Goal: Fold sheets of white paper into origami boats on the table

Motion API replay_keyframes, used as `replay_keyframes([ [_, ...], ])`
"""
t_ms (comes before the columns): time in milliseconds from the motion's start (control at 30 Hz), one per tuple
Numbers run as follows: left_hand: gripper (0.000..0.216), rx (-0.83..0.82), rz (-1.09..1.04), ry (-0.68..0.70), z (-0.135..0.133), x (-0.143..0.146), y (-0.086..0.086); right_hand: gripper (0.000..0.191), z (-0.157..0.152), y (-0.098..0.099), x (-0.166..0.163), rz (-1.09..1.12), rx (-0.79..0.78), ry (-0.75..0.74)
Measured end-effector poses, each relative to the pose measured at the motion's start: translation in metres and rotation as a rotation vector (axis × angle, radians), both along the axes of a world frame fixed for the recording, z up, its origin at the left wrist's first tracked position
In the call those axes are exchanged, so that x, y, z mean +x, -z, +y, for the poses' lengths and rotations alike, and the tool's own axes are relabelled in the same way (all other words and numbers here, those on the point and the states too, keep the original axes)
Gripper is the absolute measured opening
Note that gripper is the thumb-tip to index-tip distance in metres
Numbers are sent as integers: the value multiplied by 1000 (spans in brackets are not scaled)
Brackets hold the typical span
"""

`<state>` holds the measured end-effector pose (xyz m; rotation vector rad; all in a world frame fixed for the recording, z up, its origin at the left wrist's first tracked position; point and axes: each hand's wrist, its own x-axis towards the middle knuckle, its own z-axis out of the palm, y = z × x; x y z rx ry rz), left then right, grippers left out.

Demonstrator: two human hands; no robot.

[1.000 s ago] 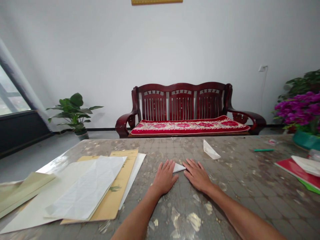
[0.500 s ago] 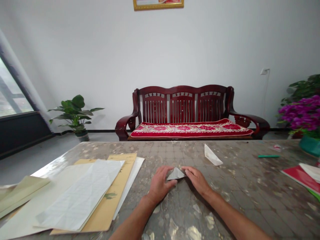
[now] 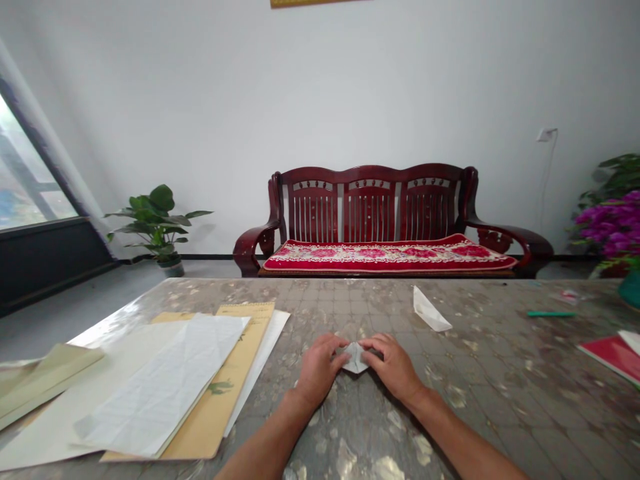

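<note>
A small folded piece of white paper (image 3: 355, 359) is between my two hands, just above or on the patterned tabletop; I cannot tell which. A crease runs down its middle. My left hand (image 3: 323, 367) pinches its left side between thumb and fingers. On the opposite side, my right hand (image 3: 393, 363) grips it in the same way, with the fingertips close to those of the left. The fingers cover the paper's outer corners. Farther back to the right lies another folded white paper (image 3: 430, 311), pointed at one end and apart from both hands.
Creased white sheets (image 3: 165, 387) lie over a tan pad (image 3: 200, 427) on the left, beside an olive folded paper (image 3: 50, 380). A green pen (image 3: 551, 314) and a red booklet (image 3: 613, 355) are on the right. Beyond the table (image 3: 505, 373) stands a wooden bench (image 3: 365, 213).
My right hand has moved in closer and now pinches the paper's right side. The paper's shape has turned from a peaked triangle to a creased, downward-pointing form. The view has shifted slightly.
</note>
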<state>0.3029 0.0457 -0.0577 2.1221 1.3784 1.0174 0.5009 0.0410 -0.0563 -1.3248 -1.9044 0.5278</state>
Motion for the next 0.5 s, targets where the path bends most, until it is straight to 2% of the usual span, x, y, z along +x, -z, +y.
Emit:
replay_keyframes([
  [400,11,-105,-112,-13,1,-1,1,14,-9,-1,-11,50,74,-2],
  [500,10,-82,-109,-17,1,-1,0,14,-9,-1,-11,52,100,5],
])
